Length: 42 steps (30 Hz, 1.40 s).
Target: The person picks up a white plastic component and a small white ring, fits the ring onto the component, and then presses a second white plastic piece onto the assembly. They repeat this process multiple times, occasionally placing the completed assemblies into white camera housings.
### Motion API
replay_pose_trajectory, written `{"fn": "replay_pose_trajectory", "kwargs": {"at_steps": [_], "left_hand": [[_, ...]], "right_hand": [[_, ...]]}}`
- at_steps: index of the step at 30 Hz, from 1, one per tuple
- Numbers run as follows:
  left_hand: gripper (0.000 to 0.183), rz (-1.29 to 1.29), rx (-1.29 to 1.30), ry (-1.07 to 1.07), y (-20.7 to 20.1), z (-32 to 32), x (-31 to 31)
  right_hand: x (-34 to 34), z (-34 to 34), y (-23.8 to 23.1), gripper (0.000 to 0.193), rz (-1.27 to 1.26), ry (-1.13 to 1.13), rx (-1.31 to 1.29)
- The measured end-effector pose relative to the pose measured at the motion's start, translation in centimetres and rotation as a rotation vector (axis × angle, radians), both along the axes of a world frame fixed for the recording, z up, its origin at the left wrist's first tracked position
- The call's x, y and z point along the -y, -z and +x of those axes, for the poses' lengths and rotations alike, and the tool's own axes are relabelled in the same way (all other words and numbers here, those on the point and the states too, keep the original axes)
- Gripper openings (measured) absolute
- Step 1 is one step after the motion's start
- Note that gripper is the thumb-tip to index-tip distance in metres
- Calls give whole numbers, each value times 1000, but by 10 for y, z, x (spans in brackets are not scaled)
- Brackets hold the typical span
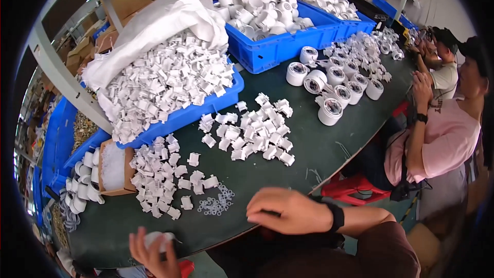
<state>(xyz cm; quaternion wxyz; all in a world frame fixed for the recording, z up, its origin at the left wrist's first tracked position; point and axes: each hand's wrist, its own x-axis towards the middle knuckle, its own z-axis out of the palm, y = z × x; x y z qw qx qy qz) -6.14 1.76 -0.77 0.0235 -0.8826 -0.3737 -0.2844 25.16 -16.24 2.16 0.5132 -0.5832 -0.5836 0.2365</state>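
At the table's near edge, my left hand [157, 255] is slightly blurred, its fingers around a smooth white rounded part [160, 240] that they partly cover. My right hand [288, 210], with a black band on the wrist, hovers over the near edge to the right. Its fingers are curled toward the thumb, and whatever lies inside them is hidden. Between and beyond the hands lies a small heap of translucent rings [216, 202]. Just past it are loose small white plastic brackets [159, 175], and a second pile of white brackets [257, 131] sits farther right.
A white sack [154, 25] spills brackets into a blue bin [206, 104]. White cups fill another blue bin [278, 46]. Round white housings [329, 110] stand at the right. An open cardboard box [114, 167] is at the left. Two people sit along the right edge, near a red stool [355, 189].
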Motion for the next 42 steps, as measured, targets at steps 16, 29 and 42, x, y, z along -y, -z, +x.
{"fn": "replay_pose_trajectory", "kwargs": {"at_steps": [16,29,42], "left_hand": [[10,-594,629,219,37,42,48],[66,-1019,668,476,10,100,109],[38,-369,393,322,-4,109,88]], "right_hand": [[63,141,27,63,-254,957,377],[3,-59,43,82,187,25,463],[-21,-60,54,56,89,-101,-56]]}}
